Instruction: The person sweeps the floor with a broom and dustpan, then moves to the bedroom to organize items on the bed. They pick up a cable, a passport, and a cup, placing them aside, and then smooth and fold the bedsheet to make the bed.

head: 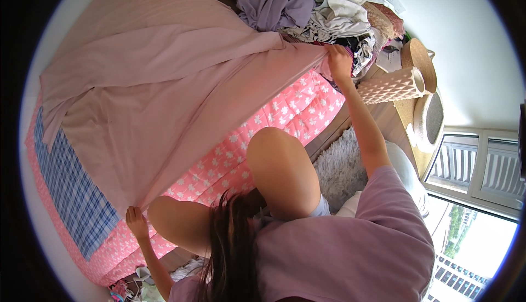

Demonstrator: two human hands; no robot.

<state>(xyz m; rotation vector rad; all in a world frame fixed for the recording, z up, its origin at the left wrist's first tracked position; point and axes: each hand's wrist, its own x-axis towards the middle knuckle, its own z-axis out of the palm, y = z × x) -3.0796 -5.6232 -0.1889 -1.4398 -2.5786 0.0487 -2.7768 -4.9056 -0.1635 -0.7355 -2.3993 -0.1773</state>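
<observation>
A large pink fabric sheet [164, 92] lies spread and wrinkled before me, one edge pulled taut between my hands. My left hand [137, 223] pinches its near left corner, low at the left. At the upper right, my right hand [340, 64] grips the other end of that edge beside a heap of clothes. Beneath the sheet is a pink padded quilt with white clover-like shapes [283, 109], showing along the near side. A blue checked cloth [78, 183] lies on the quilt at the left, partly covered by the sheet.
Piled clothes [304, 10] stand beyond my right hand. A textured beige vase [390, 85], a round woven basket [418, 66] and a grey-centred round cushion [428, 117] are at the right. A shaggy grey rug [343, 170] lies on the wooden floor. Windows [472, 203] are at the lower right.
</observation>
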